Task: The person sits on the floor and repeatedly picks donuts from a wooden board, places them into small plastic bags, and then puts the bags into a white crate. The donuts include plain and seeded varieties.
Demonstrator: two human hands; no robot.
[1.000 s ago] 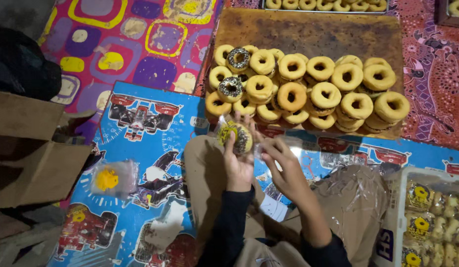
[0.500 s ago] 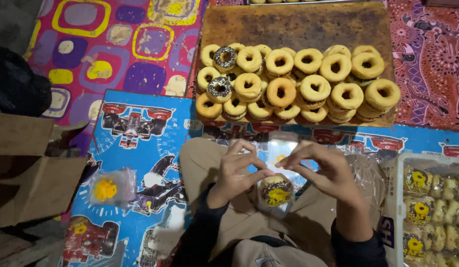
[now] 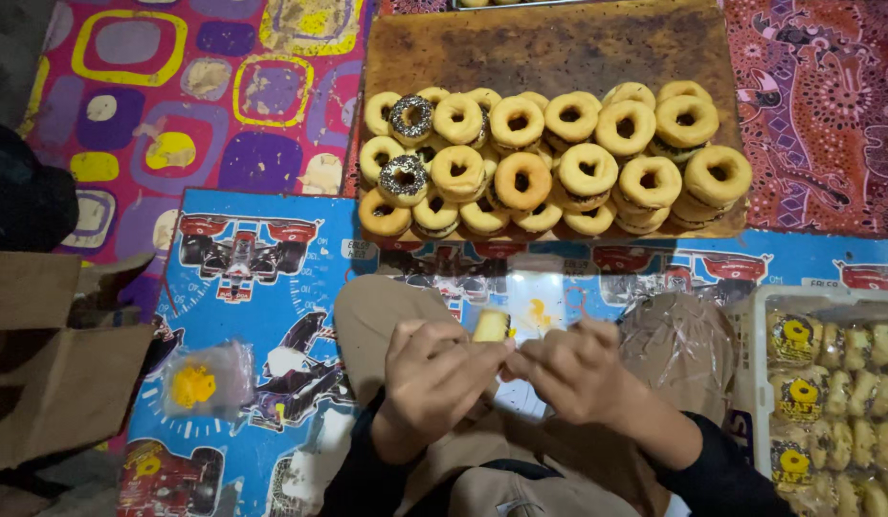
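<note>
— What have the hands got?
— The left hand [image 3: 434, 369] and right hand [image 3: 568, 369] meet over the lap, fingers curled in and pinching a small clear bag with a doughnut [image 3: 492, 325] in it; its pale edge shows just above the left fingertips.
— And around them?
— Ahead, a wooden board [image 3: 549, 48] carries a heap of ring doughnuts [image 3: 549, 163], two chocolate-sprinkled. At the right, a white tray [image 3: 755, 316] holds bagged doughnuts. At the left, a loose plastic bag [image 3: 200, 383] lies on the blue mat [image 3: 224, 316] beside a cardboard box [image 3: 52, 373].
</note>
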